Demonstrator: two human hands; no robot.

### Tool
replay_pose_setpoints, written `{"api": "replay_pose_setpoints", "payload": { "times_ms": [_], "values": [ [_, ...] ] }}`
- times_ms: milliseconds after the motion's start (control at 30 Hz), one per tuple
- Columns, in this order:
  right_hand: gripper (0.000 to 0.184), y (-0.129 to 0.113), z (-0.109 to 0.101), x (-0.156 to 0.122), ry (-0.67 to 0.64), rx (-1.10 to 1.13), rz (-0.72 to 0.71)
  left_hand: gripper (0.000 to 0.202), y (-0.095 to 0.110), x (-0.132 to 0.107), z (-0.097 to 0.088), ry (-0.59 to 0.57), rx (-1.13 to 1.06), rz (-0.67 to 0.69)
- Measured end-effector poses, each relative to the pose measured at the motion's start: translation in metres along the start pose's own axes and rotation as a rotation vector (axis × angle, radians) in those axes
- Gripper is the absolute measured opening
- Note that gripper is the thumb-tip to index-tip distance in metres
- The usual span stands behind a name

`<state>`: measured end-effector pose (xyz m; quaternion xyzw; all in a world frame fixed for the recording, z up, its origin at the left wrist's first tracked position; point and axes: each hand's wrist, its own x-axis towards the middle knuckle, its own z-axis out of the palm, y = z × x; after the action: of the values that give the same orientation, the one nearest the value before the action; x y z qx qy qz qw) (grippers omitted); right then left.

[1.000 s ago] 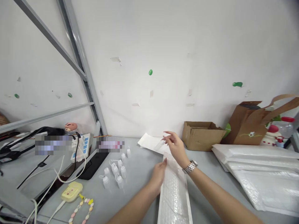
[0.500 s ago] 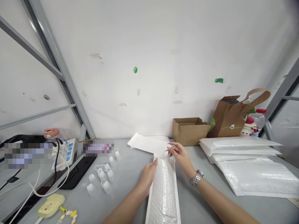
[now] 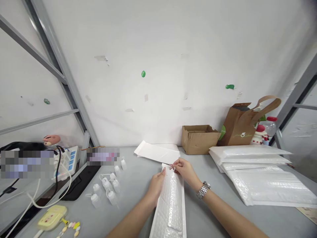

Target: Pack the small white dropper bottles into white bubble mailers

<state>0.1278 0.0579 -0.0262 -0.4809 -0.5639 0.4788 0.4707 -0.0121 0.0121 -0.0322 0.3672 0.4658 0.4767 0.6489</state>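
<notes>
A long white bubble mailer (image 3: pixel 168 205) lies on the grey table in front of me, its far end at my hands. My left hand (image 3: pixel 157 185) is closed on the mailer's left edge near that end, thumb on top. At the opposite corner, my right hand (image 3: pixel 183 170) pinches a small white looped piece, mostly hidden by the fingers, so I cannot tell its exact kind. Just beyond the fingers lies a flat white sheet or envelope (image 3: pixel 156 151). Several small white squeeze bottles (image 3: pixel 112 197) with tethered caps stand to the left.
A stack of bubble mailers (image 3: pixel 272 185) lies at the right. Behind it are a cardboard box (image 3: pixel 200 142), a brown paper bag (image 3: pixel 239 129) and a snowman figure (image 3: pixel 259 137). At left are a black phone-like slab (image 3: pixel 80 183), a power strip (image 3: pixel 68 163) with cables and a yellow case (image 3: pixel 52 218).
My right hand has moved left and nearer, down to the mailer's far end, with the small white looped piece. The mailer's near end has swung slightly left; my left hand keeps its hold.
</notes>
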Motion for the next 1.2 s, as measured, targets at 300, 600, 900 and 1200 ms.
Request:
{"api": "replay_pose_setpoints", "payload": {
  "times_ms": [300,600,900,1200],
  "values": [
    [0.041,-0.008,0.004,-0.01,-0.01,-0.073,-0.059,0.059,0.0,0.001,-0.001,0.025,0.039,0.036],
    [0.039,0.002,-0.001,-0.007,-0.186,-0.17,-0.033,0.049,-0.001,0.0,0.0,0.028,0.018,0.015],
    [0.029,-0.008,-0.007,-0.008,-0.072,-0.273,-0.228,0.049,0.005,0.002,-0.002,0.055,0.006,0.036],
    [0.036,-0.005,-0.022,-0.007,-0.15,-0.042,0.102,0.055,0.014,-0.002,-0.002,0.094,-0.028,0.052]
  ]
}}
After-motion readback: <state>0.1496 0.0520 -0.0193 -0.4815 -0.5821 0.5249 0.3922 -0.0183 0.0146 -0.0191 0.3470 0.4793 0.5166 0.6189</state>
